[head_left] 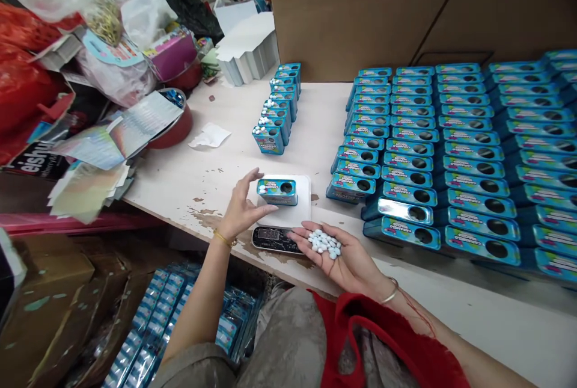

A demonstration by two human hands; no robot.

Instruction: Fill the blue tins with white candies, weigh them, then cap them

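Note:
My left hand (241,204) is open at the left side of a small blue tin (278,192); the thumb reaches along its front and the fingers curve behind, and I cannot tell whether they touch it. The tin stands on the white platform (303,210) of a digital scale, with a round hole in its lid and a few white candies (262,189) on top. The scale's black panel (273,237) shows lit digits. Palm up at the scale's right front corner, my right hand (349,264) cups a heap of small white candies (325,242).
Behind the scale runs a row of tins (270,138) topped with candies. Several rows of holed tins (408,177) fill the table's right side. A large cardboard box (351,21) stands behind. On the left are bags, a red tub (178,126) and papers; packed tins (155,316) lie below the edge.

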